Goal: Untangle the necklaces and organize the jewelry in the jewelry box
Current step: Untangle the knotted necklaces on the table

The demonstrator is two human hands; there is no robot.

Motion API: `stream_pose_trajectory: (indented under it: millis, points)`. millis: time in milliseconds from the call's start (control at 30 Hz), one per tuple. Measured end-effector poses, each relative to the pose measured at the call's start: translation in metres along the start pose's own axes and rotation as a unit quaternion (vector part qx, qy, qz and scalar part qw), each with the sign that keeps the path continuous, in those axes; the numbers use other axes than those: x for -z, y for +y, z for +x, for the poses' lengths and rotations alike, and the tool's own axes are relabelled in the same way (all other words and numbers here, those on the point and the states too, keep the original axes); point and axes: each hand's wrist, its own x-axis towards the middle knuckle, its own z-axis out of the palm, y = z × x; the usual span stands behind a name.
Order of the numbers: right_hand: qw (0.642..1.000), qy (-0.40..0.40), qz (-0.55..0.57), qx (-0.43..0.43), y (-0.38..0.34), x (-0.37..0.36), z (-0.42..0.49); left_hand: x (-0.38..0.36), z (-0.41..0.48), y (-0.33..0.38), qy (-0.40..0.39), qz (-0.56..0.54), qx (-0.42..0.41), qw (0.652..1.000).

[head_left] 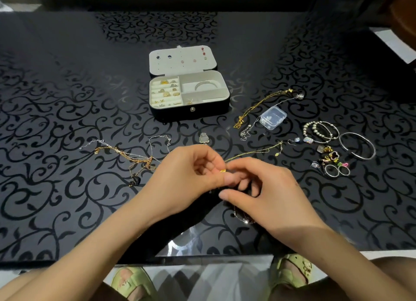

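My left hand (186, 176) and my right hand (258, 188) meet at the table's middle and pinch a thin gold necklace (254, 152) near its small gold charm (222, 170). The chain trails off to the upper right across the table. A tangle of gold and silver necklaces (135, 160) lies to the left of my hands. The open jewelry box (189, 91) stands further back, with rings and earrings in its left slots and a silver bangle in a right compartment. Studs sit in its lid.
A gold chain (258, 104) and a clear plastic case (272, 117) lie right of the box. Bead bracelets (319, 131), a silver bangle (358, 145), rings (337, 170) and small earrings sit at the right. The black patterned table (67, 98) ends near my knees.
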Motion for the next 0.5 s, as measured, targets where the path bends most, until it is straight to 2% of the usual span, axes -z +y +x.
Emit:
stream_pose_trajectory:
  millis: [133, 300, 367, 433, 500]
  points:
    - [0.995, 0.078, 0.056, -0.028, 0.002, -0.003, 0.009, -0.008, 0.008, 0.007, 0.031, 0.011, -0.021, 0.999]
    - [0.993, 0.102, 0.046, -0.043, 0.009, -0.001, 0.015, -0.008, 0.017, 0.004, 0.037, 0.038, -0.028, 0.998]
    - [0.991, 0.116, 0.028, -0.056, 0.014, 0.000, 0.016, -0.005, 0.015, -0.003, 0.076, 0.113, -0.055, 0.989]
    - [0.989, 0.130, -0.026, -0.060, 0.019, 0.002, 0.015, -0.002, 0.010, -0.012, 0.106, 0.252, -0.127, 0.953]
    - [0.986, 0.133, -0.086, -0.058, 0.021, 0.005, 0.014, 0.000, 0.003, -0.020, 0.084, 0.355, -0.176, 0.915]
